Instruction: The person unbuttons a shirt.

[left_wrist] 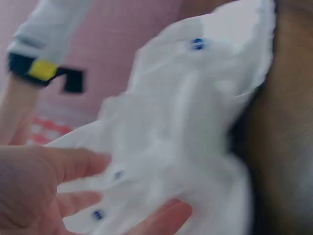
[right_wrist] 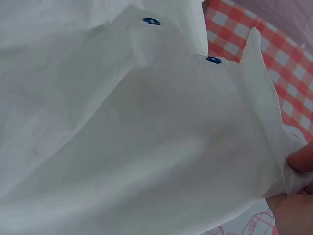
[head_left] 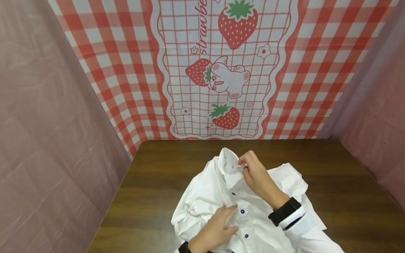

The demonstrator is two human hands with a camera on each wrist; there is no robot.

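Note:
A white button-up shirt with dark blue buttons lies rumpled on the table, its collar standing up at the far end. My right hand pinches the collar's right side between thumb and fingers. In the right wrist view the fingertips of that hand grip the white cloth at the right edge. Over the shirt front, left of the button row, my left hand has its fingers spread. The left wrist view shows its fingers apart, with no cloth between them; whether they touch the shirt I cannot tell.
The brown wooden table extends on both sides of the shirt. Behind it hangs a red-and-white checked cloth with strawberry prints. Pink curtains flank the table. Both wrists wear black bands.

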